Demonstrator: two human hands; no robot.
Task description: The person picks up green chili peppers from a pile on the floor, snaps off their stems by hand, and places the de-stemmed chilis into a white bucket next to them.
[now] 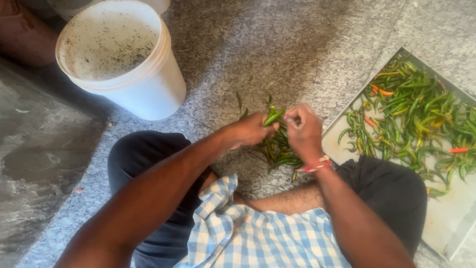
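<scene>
Between the knees, on the granite floor: green chilli, light, slender, bendy, likely snaps at the stalk; best pinched near that end. Left hand closed round its lower part; right hand fingertips pinched shut at its tip. Loose chilli heap beneath; steel tray of chillies right; white bucket left.

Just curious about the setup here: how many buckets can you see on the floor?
1. A white bucket stands on the stone floor, ahead and left of the left hand. Others may lie outside the picture.
</scene>
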